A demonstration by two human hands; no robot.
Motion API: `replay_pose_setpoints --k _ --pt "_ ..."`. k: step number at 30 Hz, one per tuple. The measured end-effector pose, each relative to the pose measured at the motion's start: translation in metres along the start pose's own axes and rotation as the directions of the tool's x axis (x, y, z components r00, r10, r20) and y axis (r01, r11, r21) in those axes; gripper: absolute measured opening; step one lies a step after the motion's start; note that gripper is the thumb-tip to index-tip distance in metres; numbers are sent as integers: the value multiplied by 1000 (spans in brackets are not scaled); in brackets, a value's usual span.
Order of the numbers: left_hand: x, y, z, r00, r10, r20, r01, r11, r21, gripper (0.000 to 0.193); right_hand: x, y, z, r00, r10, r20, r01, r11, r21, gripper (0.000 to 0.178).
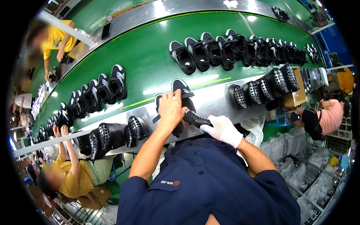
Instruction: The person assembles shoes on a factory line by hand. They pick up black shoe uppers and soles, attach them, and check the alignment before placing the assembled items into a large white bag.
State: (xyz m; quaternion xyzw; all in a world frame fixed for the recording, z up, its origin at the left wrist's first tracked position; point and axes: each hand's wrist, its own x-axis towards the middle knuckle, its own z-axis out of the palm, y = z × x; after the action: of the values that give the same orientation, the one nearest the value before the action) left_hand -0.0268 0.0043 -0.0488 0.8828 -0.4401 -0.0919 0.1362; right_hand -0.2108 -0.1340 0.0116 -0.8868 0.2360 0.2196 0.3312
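Two black-and-grey sneakers stand side by side before me at the metal edge of the bench, toes pointing away. My bare left hand (171,108) lies over them, its fingers closed on the right-hand sneaker (180,84) beside a dark strap (187,95). The left-hand sneaker (158,100) is mostly covered by that hand. In a white glove, my right hand (223,129) grips one end of a black perforated shoe tree (196,119). The tree's other end is at the right-hand sneaker's opening; how far inside it reaches is hidden.
More black shoe trees stand on the metal ledge to the right (262,90) and left (112,137). Rows of sneakers (213,50) line the green conveyor belt (144,60). A cardboard box (296,95) is at right. Co-workers in yellow sit at left; another person in pink bends at right.
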Motion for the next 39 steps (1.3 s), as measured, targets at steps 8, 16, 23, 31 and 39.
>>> replay_pose_setpoints --k 8,16,23,31,39 --pt "44 0 45 949 302 85 -260 909 -325 11 99 -1 46 968 53 -244 -104 975 -198 30" --pt "-5 23 51 942 -263 209 336 779 -530 110 95 52 59 868 -70 -491 39 997 -73 39" --pt "14 30 88 894 -430 121 440 798 -412 89 136 28 61 941 184 -285 -221 970 -105 36" --pt "-113 16 36 869 -489 -82 429 825 -369 59 139 45 59 972 160 -173 -197 954 -224 38" --pt "-74 17 98 873 -486 -20 409 756 -511 59 112 51 69 970 187 -156 -225 932 -282 48"
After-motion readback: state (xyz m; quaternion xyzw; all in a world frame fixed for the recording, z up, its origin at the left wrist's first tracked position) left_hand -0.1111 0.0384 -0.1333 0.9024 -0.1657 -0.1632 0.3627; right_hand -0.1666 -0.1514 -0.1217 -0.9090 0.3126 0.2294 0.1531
